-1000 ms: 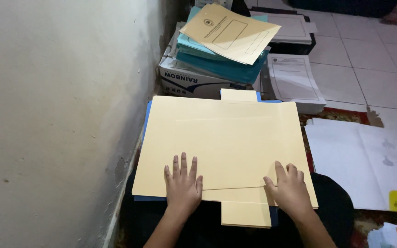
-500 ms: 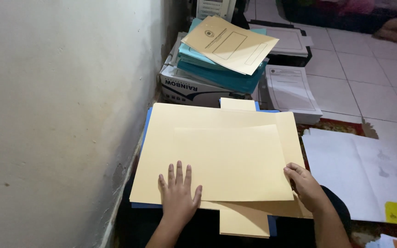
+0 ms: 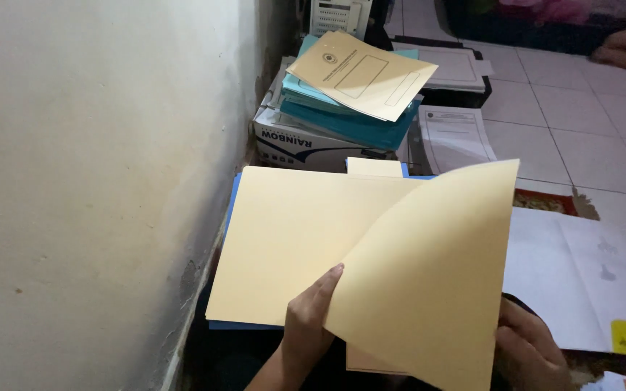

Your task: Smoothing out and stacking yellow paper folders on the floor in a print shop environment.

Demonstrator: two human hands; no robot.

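The right hand grips the lifted cream sheet, apparently at its lower edge, while the left hand lies open, steadying the cream stack beneath.

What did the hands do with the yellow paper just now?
Both hands were pressing flat on the yellow sheets. Now the right hand has taken hold of the top sheet and lifted its right side up, swinging it left like a page. The left hand has moved up against its lower edge. The sheets under it, the box and the blue folders stayed put.
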